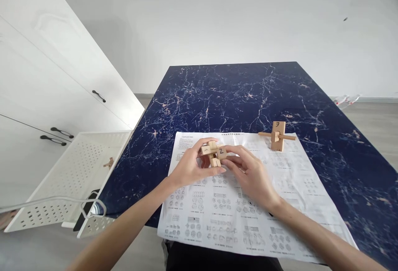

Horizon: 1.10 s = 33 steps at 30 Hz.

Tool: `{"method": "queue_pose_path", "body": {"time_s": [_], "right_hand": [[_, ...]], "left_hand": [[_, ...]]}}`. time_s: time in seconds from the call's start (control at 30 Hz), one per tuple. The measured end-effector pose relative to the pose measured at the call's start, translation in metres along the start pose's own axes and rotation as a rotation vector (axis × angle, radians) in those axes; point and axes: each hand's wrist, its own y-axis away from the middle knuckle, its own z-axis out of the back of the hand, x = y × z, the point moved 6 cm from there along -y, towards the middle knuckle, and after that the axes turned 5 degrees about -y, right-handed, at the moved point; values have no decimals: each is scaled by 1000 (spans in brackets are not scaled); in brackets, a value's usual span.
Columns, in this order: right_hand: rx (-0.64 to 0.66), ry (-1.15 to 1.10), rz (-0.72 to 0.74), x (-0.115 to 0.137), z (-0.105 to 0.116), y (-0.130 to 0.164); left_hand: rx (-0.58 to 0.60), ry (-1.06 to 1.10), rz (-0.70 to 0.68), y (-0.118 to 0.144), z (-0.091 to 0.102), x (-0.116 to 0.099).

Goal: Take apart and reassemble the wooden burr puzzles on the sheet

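Nearest you: the instruction sheet, white and printed with rows of diagrams, its near edge hanging just over the counter's near edge. On it: your left hand and right hand, both grasping one wooden block puzzle, left fingers around its left side, right fingers on its right and underside; the puzzle sits over the sheet's upper middle, marked with a handwritten 2. Right of it, at the sheet's far edge: a second wooden puzzle, standing upright, marked 3, a thin stick through it, well apart from your hands. To your left, off the counter's left edge: a white perforated tray holding one small wooden piece. Beyond the sheet: bare dark marbled counter runs to its far edge. Far left: white cabinet.
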Motion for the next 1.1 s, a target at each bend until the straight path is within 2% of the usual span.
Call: {"method": "queue_pose_path", "body": {"time_s": [0.13,0.27,0.53,0.7,0.9,1.1], "right_hand": [[-34,68,-36,-2,4,1],[-14,54,-95,-4,4,0],[112,-227,-203,4,-1,-3],[134,-377,-292,2,-2,-4],[140,-615,-390,-8,-5,-3],[165,-636,-425,-4,-7,-4]], "left_hand": [[16,2,13,0,-1,1],[10,-39,6,0,-1,1],[-49,-153,-17,0,3,2],[-62,-218,-67,0,2,0],[-58,-186,-110,0,2,-2],[-5,-204,-115,1,0,-2]]}}
